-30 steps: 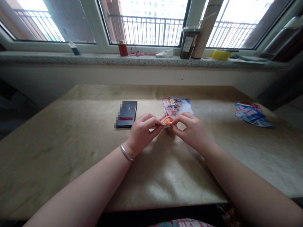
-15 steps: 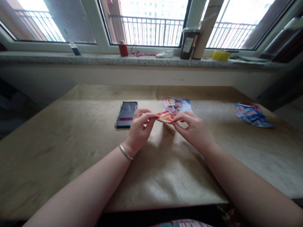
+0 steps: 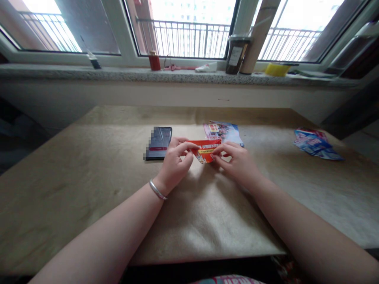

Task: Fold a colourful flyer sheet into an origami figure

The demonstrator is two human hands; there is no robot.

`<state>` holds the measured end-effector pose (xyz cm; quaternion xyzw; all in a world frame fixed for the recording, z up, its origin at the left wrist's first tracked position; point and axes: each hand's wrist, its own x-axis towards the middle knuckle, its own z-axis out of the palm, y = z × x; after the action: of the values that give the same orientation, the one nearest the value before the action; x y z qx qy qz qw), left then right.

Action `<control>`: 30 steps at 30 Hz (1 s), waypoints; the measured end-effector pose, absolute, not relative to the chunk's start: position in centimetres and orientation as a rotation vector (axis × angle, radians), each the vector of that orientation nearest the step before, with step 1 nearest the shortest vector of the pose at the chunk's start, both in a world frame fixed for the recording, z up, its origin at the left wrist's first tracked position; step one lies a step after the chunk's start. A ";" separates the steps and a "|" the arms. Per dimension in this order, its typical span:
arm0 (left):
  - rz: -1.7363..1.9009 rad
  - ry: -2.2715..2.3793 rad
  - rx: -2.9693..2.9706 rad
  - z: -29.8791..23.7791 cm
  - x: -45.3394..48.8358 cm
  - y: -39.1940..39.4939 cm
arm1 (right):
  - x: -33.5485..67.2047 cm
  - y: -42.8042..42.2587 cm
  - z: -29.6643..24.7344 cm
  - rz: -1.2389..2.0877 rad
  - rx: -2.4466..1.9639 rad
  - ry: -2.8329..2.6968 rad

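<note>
A red printed paper leaflet point(image 3: 204, 146) with white and yellow lettering is held up above the table between my two hands. My left hand point(image 3: 178, 157), with a silver bangle at the wrist, is closed and pinches the leaflet's left side. At its right side, the fingers of my right hand point(image 3: 235, 157) pinch the paper. Just left of my left hand lies a phone point(image 3: 156, 142) in a dark case. Beyond my right hand are colourful printed flyers point(image 3: 229, 132), partly hidden by the leaflet and hand.
To the right on the brown-covered table point(image 3: 97, 189) lies a pile of blue and red folded papers point(image 3: 315, 144). Along the stone windowsill point(image 3: 124, 75) stand a red container point(image 3: 154, 62), a dark lidded tub point(image 3: 235, 55), a cardboard tube point(image 3: 251, 47) and a yellow roll point(image 3: 276, 70).
The leaflet has turned from nearly flat and edge-on to showing its red lettered face. My right hand has shifted slightly left and down; the phone and other papers have stayed put.
</note>
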<state>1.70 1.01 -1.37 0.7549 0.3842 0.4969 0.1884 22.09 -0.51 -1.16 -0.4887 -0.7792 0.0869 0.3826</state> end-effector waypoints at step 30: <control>0.992 0.946 2.425 -0.9 1.4 1.0 | 22.0 -0.6 -1.2 0.142 -1.332 -2.278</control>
<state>1.41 1.02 -0.92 0.8567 0.3344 0.3505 0.1771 22.01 -0.57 -1.16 -0.4883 -0.8354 0.0522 0.2469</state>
